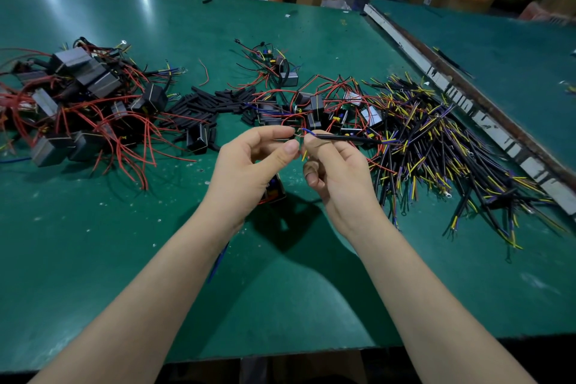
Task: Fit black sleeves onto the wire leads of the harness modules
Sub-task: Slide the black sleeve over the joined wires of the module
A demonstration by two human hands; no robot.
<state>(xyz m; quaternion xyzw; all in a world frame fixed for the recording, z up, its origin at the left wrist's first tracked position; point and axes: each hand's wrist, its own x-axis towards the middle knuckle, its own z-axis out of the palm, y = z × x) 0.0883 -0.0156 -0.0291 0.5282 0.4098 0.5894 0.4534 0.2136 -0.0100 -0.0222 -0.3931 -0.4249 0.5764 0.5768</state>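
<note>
Both hands, left hand [249, 162] and right hand [335, 171], pinch a sleeved wire lead [349, 137]

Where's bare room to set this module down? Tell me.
Bare green table lies in front of the left module pile, nearer you. The band from sleeves to the wire bundle is crowded.
</note>
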